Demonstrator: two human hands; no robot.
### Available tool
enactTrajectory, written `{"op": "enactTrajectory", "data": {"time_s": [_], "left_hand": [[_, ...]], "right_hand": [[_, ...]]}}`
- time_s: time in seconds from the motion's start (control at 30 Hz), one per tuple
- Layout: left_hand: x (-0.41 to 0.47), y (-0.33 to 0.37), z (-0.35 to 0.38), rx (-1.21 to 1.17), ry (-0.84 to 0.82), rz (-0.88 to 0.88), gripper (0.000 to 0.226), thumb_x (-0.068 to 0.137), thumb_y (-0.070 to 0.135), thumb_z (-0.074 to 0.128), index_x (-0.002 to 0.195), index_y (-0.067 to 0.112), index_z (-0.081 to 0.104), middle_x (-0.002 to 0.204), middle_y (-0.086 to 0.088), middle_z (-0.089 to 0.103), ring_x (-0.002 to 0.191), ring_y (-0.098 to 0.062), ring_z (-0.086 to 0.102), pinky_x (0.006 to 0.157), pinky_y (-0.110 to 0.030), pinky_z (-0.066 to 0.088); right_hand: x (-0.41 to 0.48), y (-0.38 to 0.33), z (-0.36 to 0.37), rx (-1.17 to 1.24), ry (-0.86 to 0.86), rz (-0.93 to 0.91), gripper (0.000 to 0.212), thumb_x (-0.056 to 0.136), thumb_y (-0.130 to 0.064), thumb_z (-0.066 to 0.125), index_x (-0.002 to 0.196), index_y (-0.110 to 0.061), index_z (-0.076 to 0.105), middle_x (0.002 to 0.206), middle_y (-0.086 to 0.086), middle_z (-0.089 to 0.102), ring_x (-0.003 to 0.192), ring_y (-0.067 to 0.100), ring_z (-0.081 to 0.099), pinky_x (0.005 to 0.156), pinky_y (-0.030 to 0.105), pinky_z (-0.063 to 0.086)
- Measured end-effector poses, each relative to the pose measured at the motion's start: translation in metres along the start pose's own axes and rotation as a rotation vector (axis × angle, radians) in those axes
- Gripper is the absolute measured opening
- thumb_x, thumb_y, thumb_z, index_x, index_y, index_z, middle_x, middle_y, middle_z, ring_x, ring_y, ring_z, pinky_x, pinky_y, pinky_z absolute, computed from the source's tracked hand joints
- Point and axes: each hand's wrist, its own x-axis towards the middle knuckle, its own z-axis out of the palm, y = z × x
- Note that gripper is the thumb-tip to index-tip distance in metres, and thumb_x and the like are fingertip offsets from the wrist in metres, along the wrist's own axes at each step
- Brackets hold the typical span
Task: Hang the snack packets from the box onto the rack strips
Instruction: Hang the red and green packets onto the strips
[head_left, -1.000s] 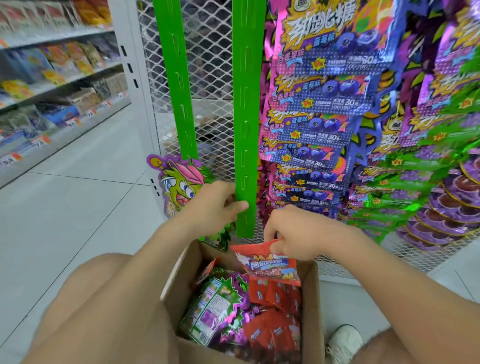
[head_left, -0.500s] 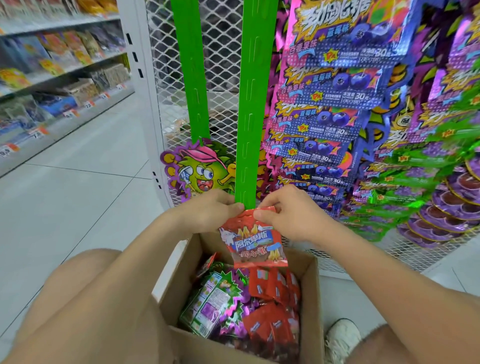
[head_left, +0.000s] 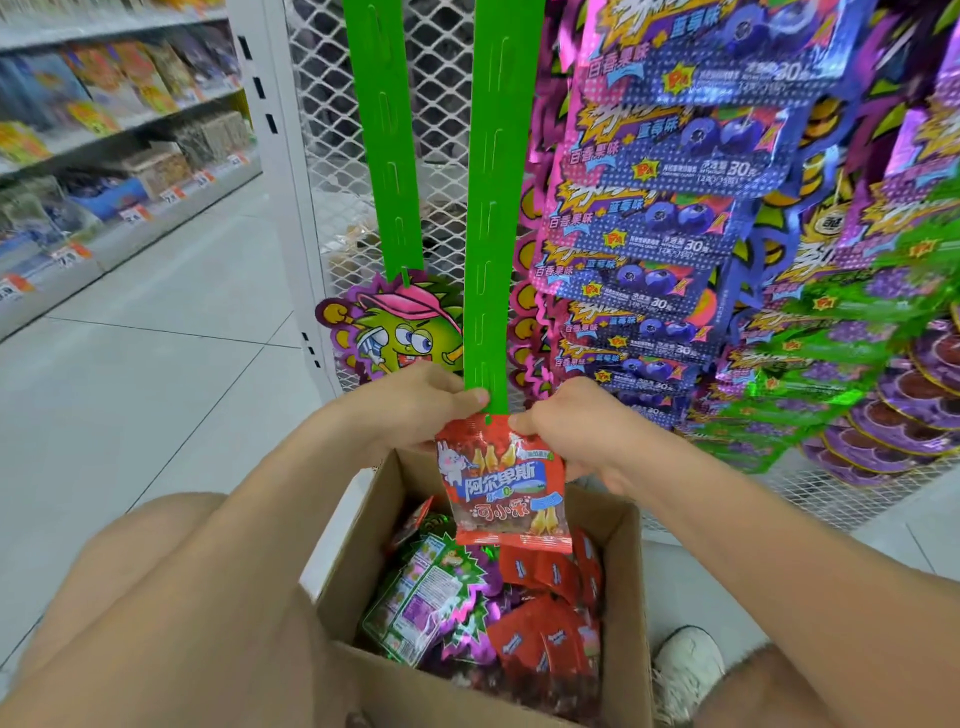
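Note:
A red snack packet (head_left: 501, 483) hangs upright at the bottom end of the right green rack strip (head_left: 493, 208). My left hand (head_left: 415, 400) pinches the strip's lower end just above the packet's top edge. My right hand (head_left: 576, 421) grips the packet's upper right corner. Below them an open cardboard box (head_left: 628, 597) holds several red packets and a green and purple one (head_left: 421, 603). A second green strip (head_left: 379, 135) hangs to the left, with a cartoon packet (head_left: 400, 327) at its lower end.
Full strips of blue, purple and green packets (head_left: 675, 218) hang to the right against a white wire-mesh rack (head_left: 332, 171). Store shelves (head_left: 104, 156) line the far left across a tiled aisle. My knees and a white shoe (head_left: 685, 665) flank the box.
My right hand lifted the red packet out of the box up to the bottom of the right strip, turning it upright. My left hand stayed on the strip's lower end.

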Motion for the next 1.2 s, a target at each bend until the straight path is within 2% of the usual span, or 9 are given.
{"op": "enactTrajectory", "data": {"time_s": [0.13, 0.2, 0.27, 0.47, 0.57, 0.67, 0.97, 1.07, 1.2], "left_hand": [[0.002, -0.003, -0.002, 0.03, -0.03, 0.0, 0.039, 0.102, 0.049, 0.062, 0.087, 0.013, 0.067, 0.098, -0.009, 0.08, 0.097, -0.023, 0.075, 0.088, -0.034, 0.062], [0.001, -0.002, -0.001, 0.018, -0.037, 0.001, 0.038, 0.102, 0.048, 0.063, 0.086, 0.014, 0.07, 0.095, -0.006, 0.081, 0.088, -0.015, 0.073, 0.083, -0.028, 0.059], [0.003, -0.003, -0.001, 0.028, -0.045, 0.001, 0.04, 0.102, 0.048, 0.064, 0.072, 0.021, 0.071, 0.085, -0.003, 0.079, 0.082, -0.011, 0.071, 0.083, -0.028, 0.059], [0.002, -0.005, 0.002, 0.191, 0.057, 0.095, 0.049, 0.104, 0.048, 0.061, 0.072, 0.014, 0.046, 0.071, -0.009, 0.033, 0.06, -0.019, 0.03, 0.059, -0.031, 0.028], [0.003, -0.008, -0.001, 0.225, 0.042, 0.115, 0.048, 0.101, 0.042, 0.067, 0.076, 0.003, 0.056, 0.071, -0.01, 0.048, 0.062, -0.021, 0.045, 0.062, -0.031, 0.039], [0.006, -0.01, -0.001, 0.241, 0.004, 0.15, 0.021, 0.096, 0.032, 0.075, 0.102, 0.012, 0.078, 0.095, 0.001, 0.081, 0.091, -0.021, 0.076, 0.094, -0.044, 0.06], [0.011, -0.012, 0.008, 0.327, 0.107, 0.198, 0.013, 0.101, 0.019, 0.071, 0.11, 0.011, 0.076, 0.101, 0.0, 0.081, 0.096, -0.018, 0.076, 0.095, -0.044, 0.06], [0.007, -0.012, 0.019, 0.585, 0.266, 0.288, 0.016, 0.102, 0.025, 0.068, 0.098, 0.009, 0.065, 0.092, -0.006, 0.075, 0.092, -0.03, 0.072, 0.079, -0.042, 0.058], [-0.007, -0.017, 0.036, 1.099, 0.662, 0.191, 0.041, 0.09, 0.026, 0.079, 0.117, 0.011, 0.051, 0.106, -0.01, 0.066, 0.096, -0.035, 0.067, 0.068, -0.041, 0.05]], "right_hand": [[-0.002, 0.001, 0.001, -0.164, 0.046, -0.058, 0.03, 0.089, -0.025, 0.071, 0.073, -0.01, 0.051, 0.063, 0.001, 0.052, 0.058, 0.019, 0.052, 0.06, 0.03, 0.048], [-0.005, 0.0, -0.002, -0.266, 0.087, -0.115, 0.041, 0.088, -0.021, 0.069, 0.063, -0.018, 0.037, 0.051, -0.004, 0.028, 0.048, 0.018, 0.027, 0.056, 0.032, 0.024], [-0.008, 0.001, -0.005, -0.352, 0.102, -0.176, 0.043, 0.088, -0.023, 0.069, 0.059, -0.017, 0.038, 0.047, -0.004, 0.025, 0.047, 0.019, 0.025, 0.056, 0.033, 0.023], [-0.009, 0.01, 0.002, -0.39, 0.122, -0.347, 0.047, 0.093, -0.036, 0.075, 0.075, 0.006, 0.068, 0.06, 0.005, 0.045, 0.056, 0.017, 0.042, 0.051, 0.026, 0.035], [-0.009, 0.012, 0.004, -0.404, 0.168, -0.367, 0.045, 0.095, -0.035, 0.074, 0.07, 0.002, 0.071, 0.06, 0.005, 0.059, 0.059, 0.02, 0.054, 0.063, 0.028, 0.043], [-0.01, 0.012, 0.004, -0.444, 0.174, -0.348, 0.034, 0.096, -0.036, 0.073, 0.082, -0.006, 0.081, 0.086, 0.011, 0.078, 0.09, 0.023, 0.069, 0.077, 0.03, 0.048], [-0.004, 0.013, 0.008, -0.56, 0.207, -0.379, 0.033, 0.1, -0.035, 0.068, 0.076, -0.012, 0.071, 0.078, 0.007, 0.066, 0.091, 0.028, 0.057, 0.078, 0.038, 0.05], [-0.013, 0.011, 0.006, -0.777, 0.246, -0.393, 0.034, 0.101, -0.035, 0.065, 0.082, -0.012, 0.049, 0.08, 0.005, 0.044, 0.086, 0.033, 0.051, 0.073, 0.041, 0.047], [-0.025, 0.011, -0.008, -0.996, 0.143, -0.353, 0.044, 0.099, -0.028, 0.066, 0.075, -0.017, 0.031, 0.078, 0.002, 0.032, 0.077, 0.029, 0.05, 0.067, 0.038, 0.04]]}}
